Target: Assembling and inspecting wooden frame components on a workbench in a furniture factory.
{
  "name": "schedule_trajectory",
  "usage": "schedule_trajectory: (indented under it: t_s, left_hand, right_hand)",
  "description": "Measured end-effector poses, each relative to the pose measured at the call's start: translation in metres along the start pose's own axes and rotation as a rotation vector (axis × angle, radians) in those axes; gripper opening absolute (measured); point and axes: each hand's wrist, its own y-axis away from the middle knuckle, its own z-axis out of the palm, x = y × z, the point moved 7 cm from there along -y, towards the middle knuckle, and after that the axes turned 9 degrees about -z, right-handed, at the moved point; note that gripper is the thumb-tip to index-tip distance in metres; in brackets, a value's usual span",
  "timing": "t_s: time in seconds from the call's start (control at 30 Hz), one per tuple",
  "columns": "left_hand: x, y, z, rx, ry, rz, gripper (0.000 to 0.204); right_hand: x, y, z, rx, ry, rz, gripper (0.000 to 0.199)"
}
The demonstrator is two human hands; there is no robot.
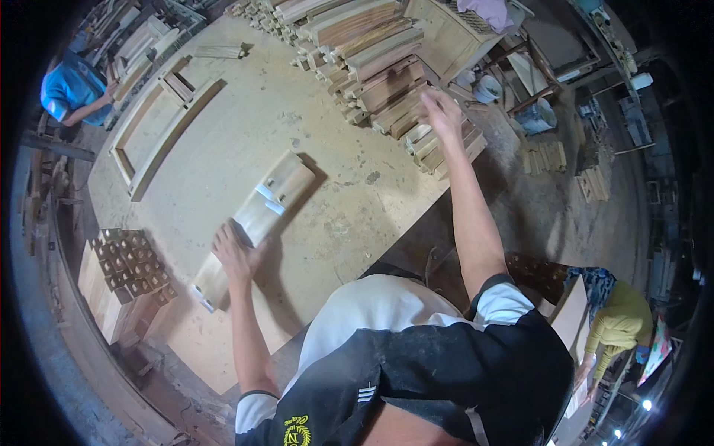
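Note:
A long pale wooden piece with white patches on its upper face lies slantwise on the large board-topped table. My left hand spans it near its lower half, thumb on one side and fingers on the other. A small dark patch shows beside those fingers; I cannot make out what it is. My right arm reaches far forward, and my right hand is over the near end of a long row of stacked wooden parts. Its fingers look loosely bent and apart, slightly blurred, with nothing visible in them.
A wooden frame lies at the table's far left. A stack of wooden blocks with dark-holed ends stands at the left edge. Buckets sit beyond the right edge. Co-workers are at far left and lower right.

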Motion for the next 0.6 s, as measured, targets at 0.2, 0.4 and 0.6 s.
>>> schedule_trajectory:
  t_s: [0.2,0.4,0.6]
  left_hand:
    - [0.022,0.046,0.001,-0.042,0.008,0.038,0.106]
    - [0.034,0.060,-0.008,0.003,-0.011,0.022,0.117]
    - [0.036,0.093,-0.020,0.099,0.136,-0.065,0.111]
  right_hand:
    - [-0.011,-0.080,0.096,0.022,-0.310,0.357,0.048]
    - [0.017,-0.100,0.108,0.017,-0.492,0.326,0.043]
    - [-0.013,-0.025,0.056,-0.078,-0.573,0.093,0.026]
